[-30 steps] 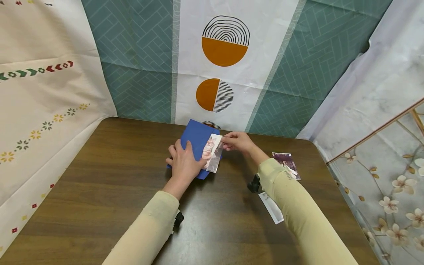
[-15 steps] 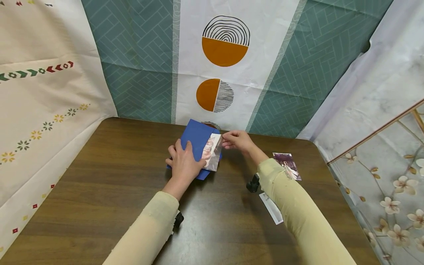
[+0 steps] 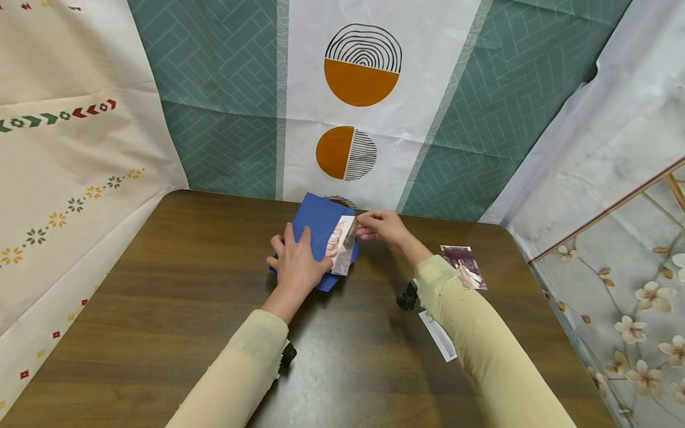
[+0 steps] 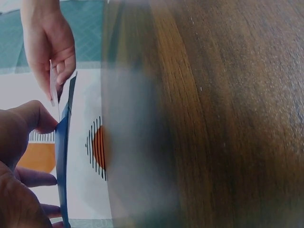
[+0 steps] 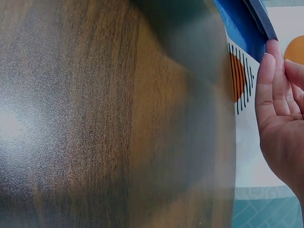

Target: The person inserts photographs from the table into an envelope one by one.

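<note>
The picture card (image 3: 340,245) lies immediately left of the right hand (image 3: 384,227), which pinches its far corner; exposed strip runs near-to-far. Left hand (image 3: 298,260): fingers spread over blue envelope (image 3: 318,219).

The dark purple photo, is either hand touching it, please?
No, the dark purple photo lies on the table, apart from both the left hand and right hand.

Patterned hangings (image 3: 219,77) — dark wooden table (image 3: 160,309)
</note>
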A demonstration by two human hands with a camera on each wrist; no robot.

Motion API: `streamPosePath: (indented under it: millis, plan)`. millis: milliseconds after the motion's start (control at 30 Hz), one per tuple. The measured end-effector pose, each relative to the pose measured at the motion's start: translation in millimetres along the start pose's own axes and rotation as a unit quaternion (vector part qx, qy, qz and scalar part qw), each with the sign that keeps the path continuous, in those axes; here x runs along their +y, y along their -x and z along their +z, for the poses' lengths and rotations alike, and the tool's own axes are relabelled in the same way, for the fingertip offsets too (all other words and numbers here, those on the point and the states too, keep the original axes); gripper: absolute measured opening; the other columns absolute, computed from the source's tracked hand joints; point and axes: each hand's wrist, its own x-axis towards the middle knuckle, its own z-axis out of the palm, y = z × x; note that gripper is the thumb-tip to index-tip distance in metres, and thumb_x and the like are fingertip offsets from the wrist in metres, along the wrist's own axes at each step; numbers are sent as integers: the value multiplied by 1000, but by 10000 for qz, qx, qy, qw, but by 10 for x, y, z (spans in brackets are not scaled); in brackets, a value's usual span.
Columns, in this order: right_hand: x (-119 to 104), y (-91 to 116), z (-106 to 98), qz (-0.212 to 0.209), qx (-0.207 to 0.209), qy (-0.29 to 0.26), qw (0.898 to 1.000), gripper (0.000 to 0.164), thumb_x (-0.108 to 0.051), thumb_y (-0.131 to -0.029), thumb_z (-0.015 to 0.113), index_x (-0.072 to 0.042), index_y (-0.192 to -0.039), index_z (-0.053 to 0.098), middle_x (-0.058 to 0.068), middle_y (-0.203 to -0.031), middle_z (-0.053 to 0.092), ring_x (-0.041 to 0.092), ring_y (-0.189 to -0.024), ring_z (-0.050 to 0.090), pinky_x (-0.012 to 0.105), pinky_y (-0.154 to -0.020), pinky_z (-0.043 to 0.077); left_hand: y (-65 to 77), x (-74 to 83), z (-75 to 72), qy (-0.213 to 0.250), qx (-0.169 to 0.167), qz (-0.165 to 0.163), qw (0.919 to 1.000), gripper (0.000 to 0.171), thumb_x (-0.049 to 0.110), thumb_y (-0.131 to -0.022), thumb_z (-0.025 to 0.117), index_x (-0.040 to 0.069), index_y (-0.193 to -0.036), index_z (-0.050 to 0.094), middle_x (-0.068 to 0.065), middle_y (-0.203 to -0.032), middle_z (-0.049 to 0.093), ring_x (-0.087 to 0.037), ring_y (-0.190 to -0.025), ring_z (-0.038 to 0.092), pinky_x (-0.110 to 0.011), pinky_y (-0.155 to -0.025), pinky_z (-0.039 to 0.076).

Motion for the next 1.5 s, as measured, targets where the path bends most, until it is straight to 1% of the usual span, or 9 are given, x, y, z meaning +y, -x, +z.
streamPosePath:
  millis: [133, 400, 667, 800, 933, 1167, 1400, 1500]
  plan:
    - [-6, 12, 10, -11, -16, 23, 10000, 20, -6, -108, 62, 10, -118, 68, 3, -86, 74, 11, -72, 75, 27, -73, 62, -3, -3, 6, 4, 17, -14, 10000, 90, 40, -86, 86, 5, -160, 48, -27, -172, 22, -53, -150, 21, -77, -102, 34]
    - [14, -2, 0, 52, -10, 27, 10000, 21, -5, -108, 61, 11, -120, 67, 4, -88, 74, 11, -72, 75, 28, -74, 62, -8, -2, 11, -21, 24, -35, 10000, 93, 41, -85, 88, 7, -161, 47, -28, -173, 18, -53, -151, 20, -77, -102, 33]
    - [38, -27, 11, 28, 19, -37, 10000, 21, -4, -108, 60, 12, -120, 68, 4, -88, 73, 11, -72, 75, 27, -72, 62, -20, -14, 14, -13, 76, 12, 10000, 92, 41, -84, 88, 8, -161, 48, -27, -171, 23, -52, -150, 22, -76, -102, 34]
    - [72, -38, 27, 23, 91, -86, 9999, 20, -3, -108, 61, 13, -119, 68, 4, -86, 73, 11, -70, 74, 25, -70, 62, -17, -16, 14, 30, 96, 36, 9999, 91, 39, -84, 88, 9, -160, 48, -27, -171, 24, -53, -150, 22, -77, -101, 33]
    - [87, -30, 74, -25, 121, -112, 9999, 21, -1, -107, 61, 14, -120, 67, 3, -85, 74, 10, -69, 75, 25, -69, 62, -9, -13, 11, 75, 43, 33, 10000, 90, 38, -85, 87, 9, -161, 48, -27, -171, 23, -53, -150, 21, -77, -102, 32]
    - [94, -36, 130, -78, 37, -184, 9998, 22, -3, -107, 63, 14, -120, 67, 5, -87, 75, 12, -72, 77, 27, -71, 63, -14, -18, 4, 131, 5, 11, 9999, 89, 37, -87, 85, 9, -162, 47, -27, -172, 22, -53, -151, 20, -77, -103, 30]
    - [106, -45, 113, -66, -20, 12, 10000, 22, -3, -106, 64, 14, -119, 68, 5, -86, 76, 12, -71, 76, 26, -68, 62, -7, -5, -10, 116, -34, -16, 9999, 88, 38, -88, 85, 11, -162, 46, -26, -171, 22, -52, -151, 20, -77, -104, 30]
    - [104, -55, 132, -83, -69, 14, 9999, 21, -3, -106, 65, 14, -119, 68, 5, -86, 76, 11, -71, 77, 25, -69, 62, -5, 7, -3, 125, -29, -15, 9999, 88, 38, -88, 85, 10, -162, 46, -27, -171, 22, -52, -149, 20, -77, -103, 31]
